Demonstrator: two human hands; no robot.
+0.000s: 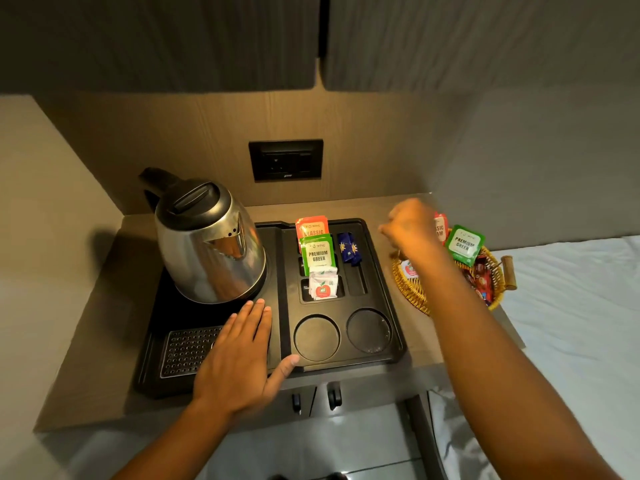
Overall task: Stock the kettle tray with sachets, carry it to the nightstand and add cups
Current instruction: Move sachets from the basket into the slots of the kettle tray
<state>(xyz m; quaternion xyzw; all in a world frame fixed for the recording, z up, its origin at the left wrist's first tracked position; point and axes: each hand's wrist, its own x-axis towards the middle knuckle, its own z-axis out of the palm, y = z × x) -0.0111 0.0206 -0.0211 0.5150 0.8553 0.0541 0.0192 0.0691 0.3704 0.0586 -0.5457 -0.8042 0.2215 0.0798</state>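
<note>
**Kettle tray partly stocked, one hand at the basket**

Wood-grain panelling backs a small brown surface (104, 341) tucked under dark cabinets, with a black wall socket (285, 160) at 12 o'clock.

Left hand (239, 355) lies flat and open, fingers spread, palm down on the near part of the black kettle tray (388, 271), beside its perforated drip grate (188, 351). Its fingertips reach toward the base of the steel kettle (207, 244), which stands upright on the tray at 10 o'clock from that hand.

Right hand (410, 228) hovers at 2 o'clock, above the far edge of the wicker basket (412, 292), fingers curled; whether it grips anything I cannot tell. Just beyond it, at the basket, a red sachet (440, 228) and a green sachet (464, 244) stand up, with more packets lying lower in the basket.

Between the hands, the tray's slots hold an orange Classic sachet (313, 228), a Premium Green sachet (318, 255) in front of it, a white sachet (322, 284) nearest, and dark blue sachets (349, 247) in the slot to their right. Two round cup wells (317, 337) sit at the tray's near edge.

White bedding (571, 306) lies at 3 o'clock.
</note>
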